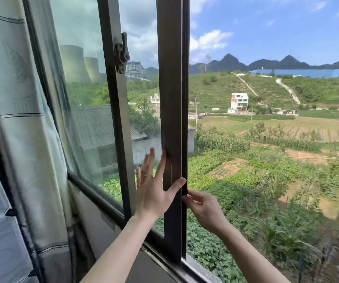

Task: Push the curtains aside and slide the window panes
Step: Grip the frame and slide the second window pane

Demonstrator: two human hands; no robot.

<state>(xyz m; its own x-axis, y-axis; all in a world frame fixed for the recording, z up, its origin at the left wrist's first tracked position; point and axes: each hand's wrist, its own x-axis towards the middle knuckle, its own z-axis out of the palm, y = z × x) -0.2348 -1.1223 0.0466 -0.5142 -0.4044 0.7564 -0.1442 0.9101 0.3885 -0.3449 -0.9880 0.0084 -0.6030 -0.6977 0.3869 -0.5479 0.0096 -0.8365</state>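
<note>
A dark-framed sliding window pane stands in the middle of the view, overlapping a second pane to its left. My left hand lies flat with spread fingers against the pane's vertical frame, thumb hooked toward its right edge. My right hand pinches that right edge just below the thumb. A pale curtain hangs bunched at the far left, off the glass. Right of the frame the window is open to the outdoors.
A metal latch sits on the left pane's frame. The bottom track runs diagonally under my forearms. Fields, a white house and hills lie outside.
</note>
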